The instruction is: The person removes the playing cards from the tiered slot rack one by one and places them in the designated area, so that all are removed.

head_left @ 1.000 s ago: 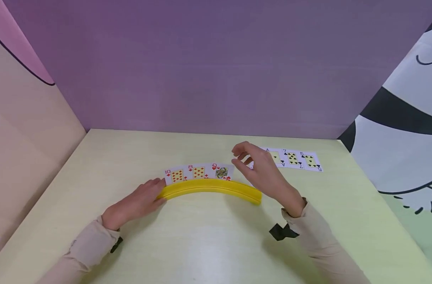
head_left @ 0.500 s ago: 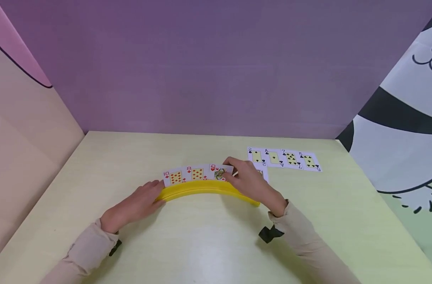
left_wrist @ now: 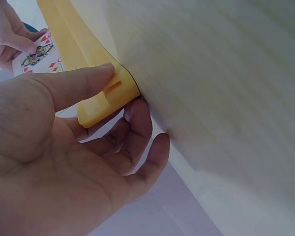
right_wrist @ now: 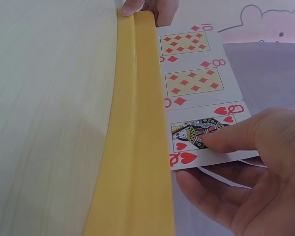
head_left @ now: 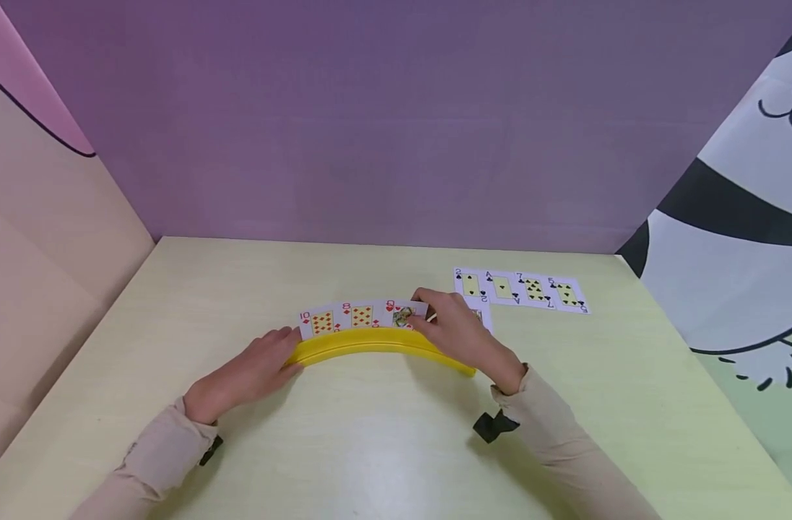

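A curved yellow card holder (head_left: 370,339) stands on the table with three playing cards upright in it: the ten of diamonds (head_left: 321,323), the eight of diamonds (head_left: 361,316) and the queen of hearts (right_wrist: 196,129). My left hand (head_left: 256,368) grips the holder's left end, thumb on the near side and fingers behind, as the left wrist view shows. With thumb in front and fingers behind, my right hand (head_left: 457,328) pinches the queen of hearts at its right edge. The queen's lower edge sits at the holder's slot.
On the table behind my right hand lie the two of spades (head_left: 470,286), an ace (head_left: 502,289), a seven (head_left: 534,290) and a five (head_left: 566,295) in a row. Another card (head_left: 484,315), partly hidden, lies below the two. A purple wall (head_left: 396,130) rises behind.
My right hand has moved left and down from above the holder's right part to the queen of hearts and now pinches it. My left hand has stayed on the holder's end.
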`<move>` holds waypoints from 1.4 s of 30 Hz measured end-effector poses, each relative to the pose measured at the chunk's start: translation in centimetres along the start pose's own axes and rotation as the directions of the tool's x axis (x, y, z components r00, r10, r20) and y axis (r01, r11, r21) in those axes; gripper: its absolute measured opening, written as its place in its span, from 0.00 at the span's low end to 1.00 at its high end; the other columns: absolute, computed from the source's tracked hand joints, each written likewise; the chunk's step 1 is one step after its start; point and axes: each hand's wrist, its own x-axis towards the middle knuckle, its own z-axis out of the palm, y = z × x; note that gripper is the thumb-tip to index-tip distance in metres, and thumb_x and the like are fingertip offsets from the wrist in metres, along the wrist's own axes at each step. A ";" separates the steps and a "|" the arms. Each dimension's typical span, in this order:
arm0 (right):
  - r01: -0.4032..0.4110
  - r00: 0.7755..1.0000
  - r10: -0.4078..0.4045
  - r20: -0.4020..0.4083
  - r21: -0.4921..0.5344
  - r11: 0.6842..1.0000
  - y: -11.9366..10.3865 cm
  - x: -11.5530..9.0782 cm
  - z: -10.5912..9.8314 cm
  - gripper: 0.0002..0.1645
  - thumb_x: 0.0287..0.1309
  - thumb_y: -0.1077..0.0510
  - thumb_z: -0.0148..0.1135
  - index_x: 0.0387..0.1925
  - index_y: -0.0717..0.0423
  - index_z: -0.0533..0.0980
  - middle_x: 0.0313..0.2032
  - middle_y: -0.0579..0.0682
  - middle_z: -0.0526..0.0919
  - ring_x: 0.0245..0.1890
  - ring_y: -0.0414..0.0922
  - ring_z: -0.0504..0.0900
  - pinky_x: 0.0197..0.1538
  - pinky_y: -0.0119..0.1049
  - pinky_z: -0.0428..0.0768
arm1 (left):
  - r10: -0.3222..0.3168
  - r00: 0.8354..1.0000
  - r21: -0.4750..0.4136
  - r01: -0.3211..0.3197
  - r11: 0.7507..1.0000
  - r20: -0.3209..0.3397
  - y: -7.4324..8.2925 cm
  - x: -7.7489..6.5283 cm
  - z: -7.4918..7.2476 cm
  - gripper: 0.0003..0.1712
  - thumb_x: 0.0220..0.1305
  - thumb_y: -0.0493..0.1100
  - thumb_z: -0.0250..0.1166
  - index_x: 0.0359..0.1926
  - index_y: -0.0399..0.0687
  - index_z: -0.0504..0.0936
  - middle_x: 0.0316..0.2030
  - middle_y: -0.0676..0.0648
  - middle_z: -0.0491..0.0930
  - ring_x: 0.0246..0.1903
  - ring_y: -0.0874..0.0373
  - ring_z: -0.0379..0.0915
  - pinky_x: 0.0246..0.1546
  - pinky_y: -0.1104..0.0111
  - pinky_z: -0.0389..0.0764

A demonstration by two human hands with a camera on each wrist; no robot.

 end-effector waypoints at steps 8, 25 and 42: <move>0.011 1.000 -0.011 -0.011 -0.014 1.000 -0.1 -0.6 -0.3 0.06 0.66 0.60 0.63 0.43 0.57 0.78 0.35 0.50 0.86 0.29 0.43 0.82 0.34 0.34 0.81 | -0.027 0.999 -0.014 0.028 1.000 0.030 0.0 0.0 -0.1 0.19 0.66 0.37 0.67 0.54 0.36 0.72 0.42 0.47 0.74 0.39 0.53 0.68 0.42 0.61 0.74; 0.111 0.973 -0.104 -0.204 0.024 0.993 0.3 -1.1 -1.3 0.34 0.64 0.62 0.65 0.67 0.53 0.61 0.23 0.50 0.81 0.23 0.42 0.76 0.30 0.35 0.73 | -0.038 0.999 -0.041 0.040 0.998 0.038 0.2 0.1 -0.6 0.19 0.66 0.37 0.67 0.55 0.36 0.73 0.41 0.47 0.74 0.39 0.53 0.67 0.41 0.61 0.73; 0.257 0.883 -0.268 -0.384 -0.081 0.963 0.4 -3.2 -3.2 0.08 0.63 0.68 0.64 0.41 0.54 0.78 0.26 0.44 0.81 0.21 0.39 0.74 0.25 0.31 0.71 | -0.073 0.994 -0.151 0.085 0.985 0.086 -0.3 0.3 -0.6 0.26 0.66 0.38 0.67 0.62 0.38 0.70 0.48 0.45 0.75 0.42 0.52 0.69 0.45 0.60 0.76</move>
